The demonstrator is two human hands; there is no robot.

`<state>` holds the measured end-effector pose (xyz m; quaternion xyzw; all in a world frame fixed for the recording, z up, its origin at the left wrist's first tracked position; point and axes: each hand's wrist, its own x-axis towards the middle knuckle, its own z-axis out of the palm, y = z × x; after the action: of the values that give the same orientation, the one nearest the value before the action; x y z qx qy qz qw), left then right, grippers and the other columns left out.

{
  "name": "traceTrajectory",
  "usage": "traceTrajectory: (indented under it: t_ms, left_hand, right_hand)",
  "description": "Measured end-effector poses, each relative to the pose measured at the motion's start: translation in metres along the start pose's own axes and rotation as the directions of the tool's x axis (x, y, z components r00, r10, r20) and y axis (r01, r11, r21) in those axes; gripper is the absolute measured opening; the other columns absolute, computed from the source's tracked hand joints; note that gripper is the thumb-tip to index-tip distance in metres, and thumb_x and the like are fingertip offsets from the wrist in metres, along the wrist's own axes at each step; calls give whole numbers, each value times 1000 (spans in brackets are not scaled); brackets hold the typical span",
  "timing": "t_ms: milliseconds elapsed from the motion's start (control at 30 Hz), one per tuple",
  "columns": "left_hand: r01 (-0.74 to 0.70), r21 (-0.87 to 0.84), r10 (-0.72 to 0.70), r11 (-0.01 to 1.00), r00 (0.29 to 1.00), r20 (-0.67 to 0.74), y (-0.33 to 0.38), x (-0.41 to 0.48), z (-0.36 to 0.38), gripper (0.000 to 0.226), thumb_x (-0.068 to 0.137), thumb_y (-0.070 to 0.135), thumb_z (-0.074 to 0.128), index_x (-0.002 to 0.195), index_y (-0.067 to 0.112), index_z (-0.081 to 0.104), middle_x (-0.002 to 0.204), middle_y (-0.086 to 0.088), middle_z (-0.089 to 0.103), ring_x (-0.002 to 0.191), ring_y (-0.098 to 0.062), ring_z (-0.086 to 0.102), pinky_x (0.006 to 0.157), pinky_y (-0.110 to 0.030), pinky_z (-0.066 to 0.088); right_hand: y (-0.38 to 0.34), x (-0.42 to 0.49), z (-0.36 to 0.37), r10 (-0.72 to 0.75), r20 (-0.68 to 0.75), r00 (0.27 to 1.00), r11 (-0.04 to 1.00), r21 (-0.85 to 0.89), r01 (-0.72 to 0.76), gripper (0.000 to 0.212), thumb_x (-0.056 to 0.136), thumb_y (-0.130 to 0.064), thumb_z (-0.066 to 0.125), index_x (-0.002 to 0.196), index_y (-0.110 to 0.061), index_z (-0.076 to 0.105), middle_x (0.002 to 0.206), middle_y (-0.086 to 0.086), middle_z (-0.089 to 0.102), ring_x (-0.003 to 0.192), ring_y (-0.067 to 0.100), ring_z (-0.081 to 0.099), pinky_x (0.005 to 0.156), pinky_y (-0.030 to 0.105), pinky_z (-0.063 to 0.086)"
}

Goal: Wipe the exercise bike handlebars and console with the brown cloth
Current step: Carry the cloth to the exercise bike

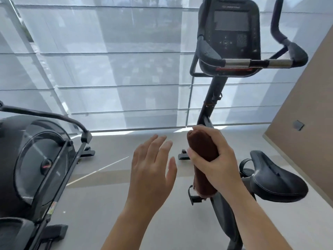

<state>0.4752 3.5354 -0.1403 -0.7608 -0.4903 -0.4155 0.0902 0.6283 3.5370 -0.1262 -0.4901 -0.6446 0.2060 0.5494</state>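
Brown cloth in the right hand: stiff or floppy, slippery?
Probably light: the right hand alone holds the rolled brown cloth roughly upright. Likely floppy once unrolled, since it rolls this tight. Fuzzy nap suggests little slip.

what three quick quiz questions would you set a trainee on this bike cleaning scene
1. True or false: the brown cloth is touching the handlebars.
2. Which hand grips the cloth? A left, B right, C both.
3. Fill in: the left hand is ___ and holds nothing.
Key: 1 false, the cloth is rolled up in the right hand, well below the handlebars and console; 2 B; 3 open.
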Motion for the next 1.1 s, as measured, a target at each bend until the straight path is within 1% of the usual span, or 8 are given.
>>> traceTrajectory:
  t_ms: [133, 233, 400, 533, 733, 900, 1000, 1100]
  left_hand:
    - [-41, -8, 40, 999, 999, -6, -40, 63, 53, 34, 86, 22, 45, 109, 3, 62, 116, -13, 63, 115, -31, 54, 101, -35, 32]
    - [-65, -21, 65, 998, 998, 14, -62, 118, 88, 35, 85, 22, 45, 109, 4, 63, 116, -12, 64, 115, -30, 54, 98, -39, 37]
    - [-96, -106, 90, 990, 994, -60, -101, 206, 139, 33, 85, 20, 47, 110, 4, 61, 116, -11, 63, 116, -27, 51, 101, -31, 30]
    - [-100, -142, 91, 985, 994, -64, -136, 263, 177, 34, 85, 21, 46, 110, 5, 62, 116, -11, 63, 115, -28, 53, 101, -30, 31]
    - [-149, -176, 140, 973, 988, -60, -214, 344, 234, 34, 85, 22, 45, 109, 6, 62, 116, -10, 63, 115, -27, 53, 99, -34, 34]
    - [-233, -243, 230, 942, 972, -39, -288, 412, 268, 35, 86, 22, 44, 110, 5, 62, 117, -11, 63, 116, -29, 53, 100, -34, 33]
    - [-272, -307, 264, 912, 962, -67, -324, 455, 286, 34, 86, 21, 45, 110, 4, 62, 117, -11, 63, 116, -28, 52, 101, -33, 32]
    - [-312, -355, 307, 881, 949, -72, -348, 493, 313, 34, 86, 20, 45, 110, 3, 61, 117, -12, 63, 117, -29, 53, 100, -38, 36]
  right_hand:
    - [40, 75, 18, -13, -30, 999, 1000, 11, 14, 42, 72, -23, 70, 110, -34, 56, 104, -8, 59, 92, 5, 57, 74, 6, 43]
    - [64, 134, 23, -24, -56, 998, 1000, 7, 24, 46, 75, -15, 73, 108, -41, 54, 106, -11, 58, 93, 3, 56, 74, 8, 46]
    - [95, 231, 29, -57, -107, 993, 997, -50, 51, 47, 76, -19, 73, 106, -48, 50, 107, -16, 56, 95, 1, 55, 76, 7, 46]
    - [118, 298, 51, -62, -142, 988, 996, -77, 51, 46, 75, -17, 73, 109, -39, 51, 107, -12, 57, 96, -2, 54, 76, 3, 42]
    - [158, 392, 104, -90, -235, 968, 988, -145, 57, 47, 76, -18, 72, 106, -45, 48, 106, -18, 55, 98, -9, 51, 74, -2, 38]
    - [177, 469, 153, -97, -334, 938, 978, -209, 27, 45, 77, -12, 71, 109, -36, 52, 108, -9, 57, 96, -8, 51, 77, -1, 38]
    - [182, 513, 177, -107, -389, 915, 972, -237, 13, 42, 76, -18, 69, 108, -38, 51, 109, -8, 57, 96, -6, 53, 78, 1, 38]
    - [194, 550, 191, -98, -427, 899, 965, -263, -20, 40, 76, -21, 69, 111, -34, 54, 111, -5, 58, 97, -3, 54, 77, 2, 40]
